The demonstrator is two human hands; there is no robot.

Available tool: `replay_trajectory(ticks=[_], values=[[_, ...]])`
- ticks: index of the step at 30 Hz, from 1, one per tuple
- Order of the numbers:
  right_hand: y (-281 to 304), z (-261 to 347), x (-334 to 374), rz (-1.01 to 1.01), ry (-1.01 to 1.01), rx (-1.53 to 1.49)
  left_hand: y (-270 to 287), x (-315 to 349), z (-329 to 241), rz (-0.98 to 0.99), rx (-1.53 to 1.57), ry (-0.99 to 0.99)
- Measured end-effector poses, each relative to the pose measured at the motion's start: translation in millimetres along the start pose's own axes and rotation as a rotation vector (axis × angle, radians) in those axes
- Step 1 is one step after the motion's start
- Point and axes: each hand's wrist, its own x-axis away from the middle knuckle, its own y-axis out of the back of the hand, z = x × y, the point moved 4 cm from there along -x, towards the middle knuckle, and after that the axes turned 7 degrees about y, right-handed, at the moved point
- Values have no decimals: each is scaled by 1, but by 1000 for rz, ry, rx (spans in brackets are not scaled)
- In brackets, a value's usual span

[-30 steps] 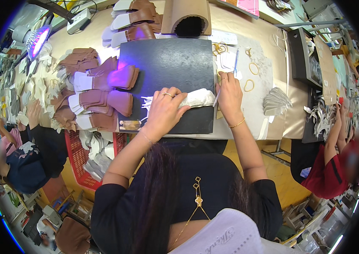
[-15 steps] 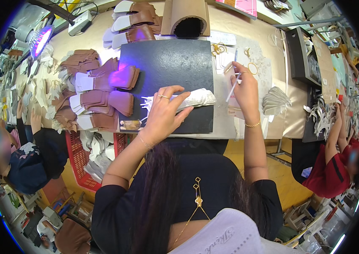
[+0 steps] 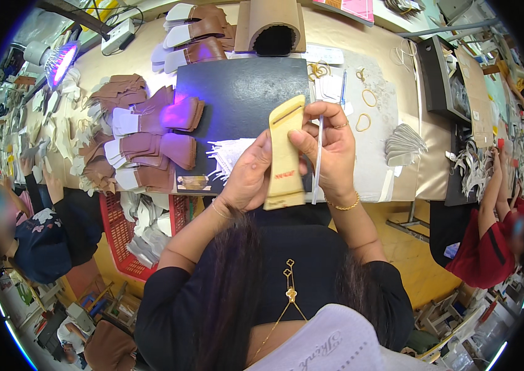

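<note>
Both hands are closed on a yellow curved pattern template (image 3: 286, 157) with a slot near its top, raised in front of the black mat (image 3: 243, 86). My left hand (image 3: 251, 176) grips its left edge. My right hand (image 3: 331, 145) pinches the upper right side with the thumb on its face, and a slim whitish pen (image 3: 319, 161) sits between those fingers, pointing down. Behind my left hand, white fringed strips (image 3: 228, 154) lie on the mat, partly hidden. To the left are stacks of brown leather pieces (image 3: 141, 148) with white ends.
A brown half-round form (image 3: 277, 25) stands at the back, beside more leather pieces (image 3: 203, 34). Yellow rubber bands (image 3: 369, 97) and a blue pen (image 3: 343, 86) lie on the right, near grey fanned pieces (image 3: 405, 147). A red basket (image 3: 123, 238) is below the table's left edge. Co-workers sit on both sides.
The template has come up from the right side of the table to the middle, in my right hand. My left hand has left the white strips and taken hold of it.
</note>
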Motion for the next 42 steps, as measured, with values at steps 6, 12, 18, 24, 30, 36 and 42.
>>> replay_trajectory(ticks=[6, 12, 18, 24, 30, 36, 42], values=[[4, -7, 9, 164, -108, -9, 12, 13, -1, 47, -2, -115], [55, 6, -2, -107, 195, 421, 31, 33, -47, -469, -1403, -472], [86, -14, 19, -111, 5, 483, 41, 1, -29, -334, -1805, -475], [91, -29, 30, -173, -62, 383, 43, -10, -21, -339, -1830, -488], [91, -30, 20, -190, 30, 268, 45, -13, -19, -336, -1862, -503], [88, -29, 17, -168, 11, 350, 46, -14, -17, -328, -1870, -499], [78, -29, 13, -21, -93, 691, 44, -16, -16, -313, -1905, -496]])
